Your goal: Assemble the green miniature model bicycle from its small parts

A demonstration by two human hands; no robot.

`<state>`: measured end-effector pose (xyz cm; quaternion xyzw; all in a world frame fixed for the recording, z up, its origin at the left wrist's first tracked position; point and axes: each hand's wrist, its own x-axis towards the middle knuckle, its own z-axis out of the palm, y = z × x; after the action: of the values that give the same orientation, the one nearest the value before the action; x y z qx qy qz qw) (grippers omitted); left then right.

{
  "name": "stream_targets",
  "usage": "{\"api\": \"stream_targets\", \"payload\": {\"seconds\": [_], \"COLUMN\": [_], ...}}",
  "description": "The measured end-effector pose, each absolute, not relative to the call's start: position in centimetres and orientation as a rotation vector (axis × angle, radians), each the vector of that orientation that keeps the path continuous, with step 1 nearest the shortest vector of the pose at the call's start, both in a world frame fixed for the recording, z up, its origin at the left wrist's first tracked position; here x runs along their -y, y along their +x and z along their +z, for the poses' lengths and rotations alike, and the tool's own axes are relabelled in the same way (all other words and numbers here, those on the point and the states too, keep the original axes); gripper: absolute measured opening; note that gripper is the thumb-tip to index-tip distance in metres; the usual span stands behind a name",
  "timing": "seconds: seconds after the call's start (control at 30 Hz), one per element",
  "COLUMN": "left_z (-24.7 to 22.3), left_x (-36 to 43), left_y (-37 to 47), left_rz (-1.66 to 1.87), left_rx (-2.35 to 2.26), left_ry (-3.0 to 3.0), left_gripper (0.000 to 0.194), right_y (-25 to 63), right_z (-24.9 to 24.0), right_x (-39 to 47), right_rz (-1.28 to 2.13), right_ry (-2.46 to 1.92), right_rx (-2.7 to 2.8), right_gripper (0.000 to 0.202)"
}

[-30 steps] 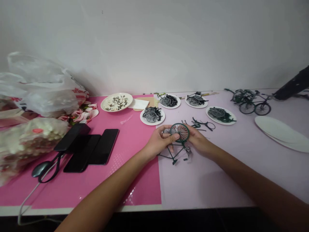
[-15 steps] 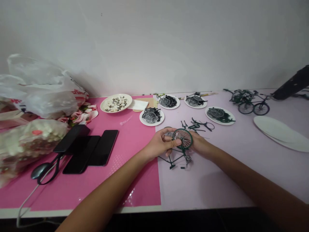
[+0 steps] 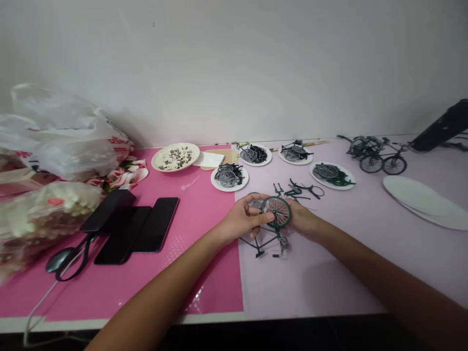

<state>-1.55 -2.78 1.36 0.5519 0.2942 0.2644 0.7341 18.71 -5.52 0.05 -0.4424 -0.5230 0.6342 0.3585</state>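
A small green model bicycle [image 3: 268, 241] is held upside down above the lilac part of the table, its handlebar and saddle pointing toward me. My left hand [image 3: 241, 218] grips it, the thumb pressed on the hub of the green spoked wheel [image 3: 281, 212]. My right hand [image 3: 302, 219] is closed on the same bicycle from the right; its fingertips are mostly hidden behind the wheel. Just beyond the hands lie loose dark green bicycle parts [image 3: 292, 192], among them thin frame pieces and a ring.
Several white plates, such as a near one [image 3: 215, 185], hold model wheels and parts. A bowl [image 3: 156, 165] of small pieces stands back left. Two phones [image 3: 156, 225], a black box [image 3: 109, 209] and plastic bags [image 3: 73, 141] lie left. Assembled model bicycles [image 3: 382, 158] and empty plates [image 3: 417, 195] are right.
Both hands keep nearly the same hold on the model bicycle. The whole view has shifted very slightly; nothing has been picked up or let go.
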Motion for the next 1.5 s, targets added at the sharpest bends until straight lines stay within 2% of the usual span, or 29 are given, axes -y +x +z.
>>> {"api": "stream_targets", "payload": {"seconds": [0.37,0.73,1.0,1.5], "left_z": [1.3,1.4,1.3,1.4], "left_x": [2.7,2.7,2.6,2.7], "left_y": [-1.6,-1.6,-1.6,-1.5], "left_rz": [0.594,0.568,0.599,0.590], "left_rx": [-0.648,-0.649,-0.647,-0.646], "left_ry": [1.207,1.220,1.212,1.207], "left_gripper": [0.092,0.089,0.090,0.091], "right_y": [18.2,18.6,18.2,18.6], "right_z": [0.4,-0.2,0.6,-0.4], "right_x": [5.7,5.4,5.8,5.5], "right_rz": [1.716,1.637,1.697,1.650], "right_ry": [-1.032,-1.140,-1.001,-1.100], "right_rx": [1.125,1.281,1.115,1.208], "right_gripper": [0.045,0.031,0.036,0.040]}}
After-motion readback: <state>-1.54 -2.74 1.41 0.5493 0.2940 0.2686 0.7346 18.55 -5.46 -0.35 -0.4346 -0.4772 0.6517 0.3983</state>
